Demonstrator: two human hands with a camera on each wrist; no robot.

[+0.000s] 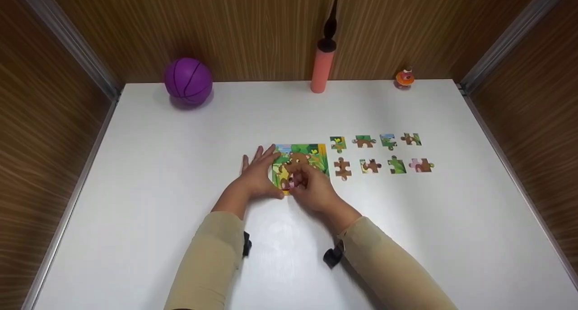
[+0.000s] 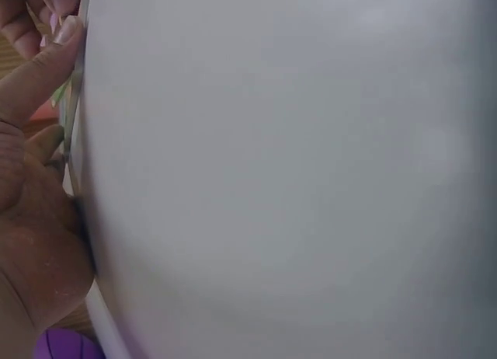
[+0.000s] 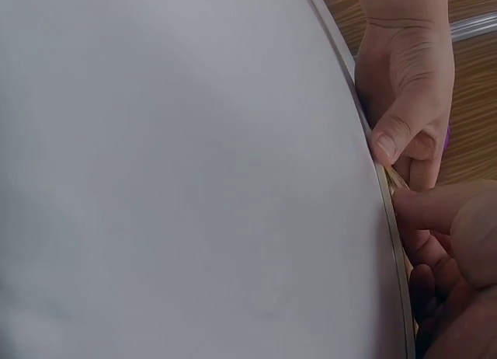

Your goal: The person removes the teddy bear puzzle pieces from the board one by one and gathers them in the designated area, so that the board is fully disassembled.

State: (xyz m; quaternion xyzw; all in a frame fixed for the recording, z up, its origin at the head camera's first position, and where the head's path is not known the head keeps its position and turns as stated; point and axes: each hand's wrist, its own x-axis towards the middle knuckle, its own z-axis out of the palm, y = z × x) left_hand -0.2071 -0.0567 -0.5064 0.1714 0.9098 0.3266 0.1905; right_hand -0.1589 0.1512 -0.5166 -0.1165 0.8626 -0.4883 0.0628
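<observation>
A picture puzzle (image 1: 298,150) of a brown bear among green leaves lies on the white table, partly covered by both hands. My left hand (image 1: 257,179) rests along its left side, fingers spread at the upper left corner and thumb on the bottom edge. Over the lower middle, my right hand (image 1: 316,190) bends its fingers and pinches a small pinkish puzzle piece (image 1: 292,181), mostly hidden by the fingertips. In the left wrist view the left thumb (image 2: 46,75) lies close to the right fingers. The right wrist view has both thumbs near each other at the puzzle's edge.
Several loose puzzle pieces (image 1: 370,166) lie in two rows right of the puzzle. Along the back stand a purple ball (image 1: 188,81), a pink hand pump (image 1: 322,71) with a black top, and a small orange and pink figure (image 1: 405,78). Wood-grain panels (image 1: 253,30) enclose the table.
</observation>
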